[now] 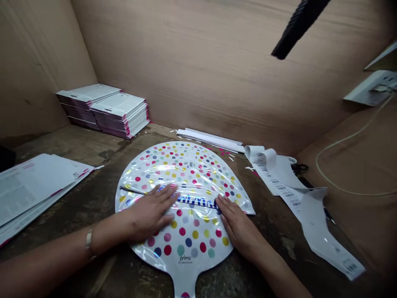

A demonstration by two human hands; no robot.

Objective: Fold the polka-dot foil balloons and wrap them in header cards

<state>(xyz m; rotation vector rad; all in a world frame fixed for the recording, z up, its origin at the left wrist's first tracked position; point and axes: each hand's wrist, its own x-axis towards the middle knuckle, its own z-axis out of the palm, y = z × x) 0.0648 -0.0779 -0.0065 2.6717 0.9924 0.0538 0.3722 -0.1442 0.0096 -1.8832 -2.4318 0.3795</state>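
A flat, uninflated foil balloon [192,238] with coloured dots lies on the table in front of me, its tail pointing toward me. Its upper part is folded over, and blue lettering shows along the fold; part of it is hidden by my hands. My left hand [151,213] rests flat on the left side of the balloon, fingers stretched out. On the right, my right hand [237,223] presses on the foil near the end of the lettering, its fingers extended and close together. A thin dark line runs out from beside the left fingers.
Stacked printed cards [120,111] stand at the back left, and more printed sheets [34,186] lie at the left. White strips [211,138] lie along the back wall. A curling label strip [288,198], scissors [299,167] and a white cable [322,174] are at the right.
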